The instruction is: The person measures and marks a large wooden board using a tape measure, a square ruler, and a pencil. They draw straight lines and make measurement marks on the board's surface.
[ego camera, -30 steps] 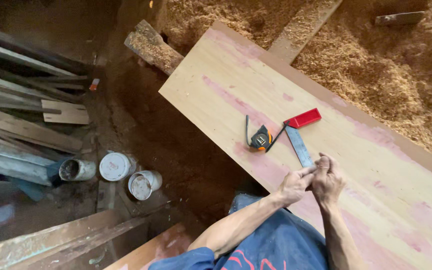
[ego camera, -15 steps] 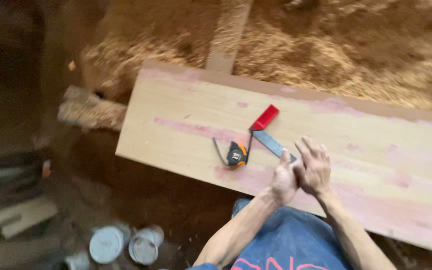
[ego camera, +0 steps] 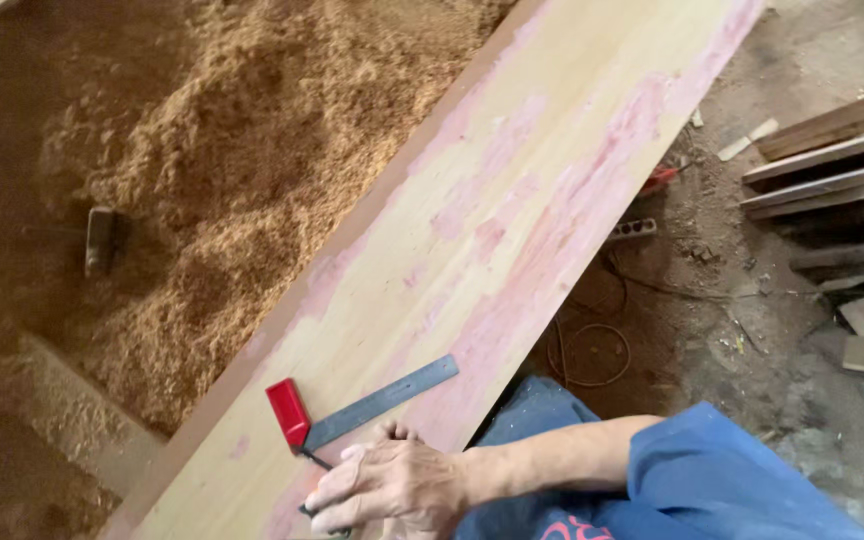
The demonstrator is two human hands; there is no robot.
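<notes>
My right hand (ego camera: 392, 485) rests on the near edge of a long pale board (ego camera: 512, 200) with pink streaks, its arm coming in from the right in a blue sleeve. The fingers curl over a small dark object, apparently the tape measure (ego camera: 309, 511), which is mostly hidden; its black strap pokes out toward the square. Just above the hand lies a try square (ego camera: 372, 403), with its red handle to the left and its steel blade pointing right. My left hand is out of view.
A big heap of sawdust (ego camera: 232, 150) lies beyond the board, with a small wood block (ego camera: 100, 240) in it. On the dirt floor to the right are a coiled cable (ego camera: 592, 350), a socket strip (ego camera: 632, 230) and stacked planks (ego camera: 832, 150).
The view has swung to the right along the board, so the pots and old planks are gone. The two hands that were together by the square's blade have parted; one now covers the tape measure.
</notes>
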